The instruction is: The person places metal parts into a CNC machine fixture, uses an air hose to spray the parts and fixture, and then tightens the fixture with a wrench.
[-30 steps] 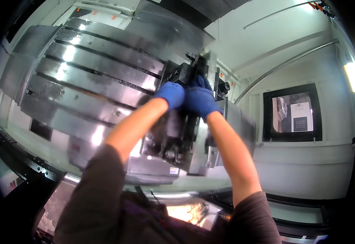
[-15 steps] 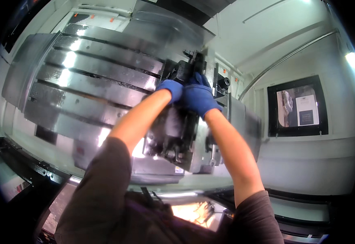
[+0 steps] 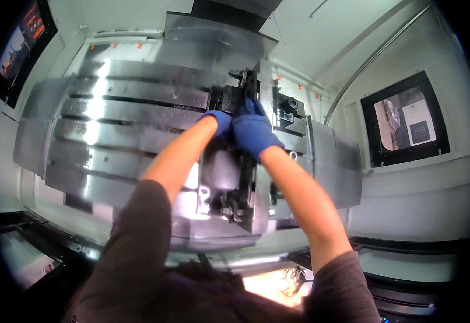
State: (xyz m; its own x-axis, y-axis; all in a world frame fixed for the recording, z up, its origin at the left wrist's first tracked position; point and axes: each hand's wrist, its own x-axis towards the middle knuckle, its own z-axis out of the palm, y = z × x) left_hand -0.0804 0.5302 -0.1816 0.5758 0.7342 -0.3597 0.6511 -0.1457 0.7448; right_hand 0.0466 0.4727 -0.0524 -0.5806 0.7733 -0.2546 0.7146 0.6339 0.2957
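Both my hands wear blue gloves and are at a long dark metal fixture, which looks like a machine vise, on the slotted metal table. My right hand lies over the fixture's upper middle. Its fingers stretch away from me along a dark upright bar, apart at the tips. Close to its left side, my left hand reaches to a dark block; its fingers are hidden by the block and the right hand. Whether it grips anything does not show.
Right of the fixture sits a dark clamp block with a round socket. Pale enclosure walls surround the table, with a framed window at right. A curved metal tube runs along the upper right. The enclosure's front edge crosses below.
The whole view has turned and shifted a little, so the table looks more level. Both hands stay at the fixture, the right one still with its fingers along the bar.
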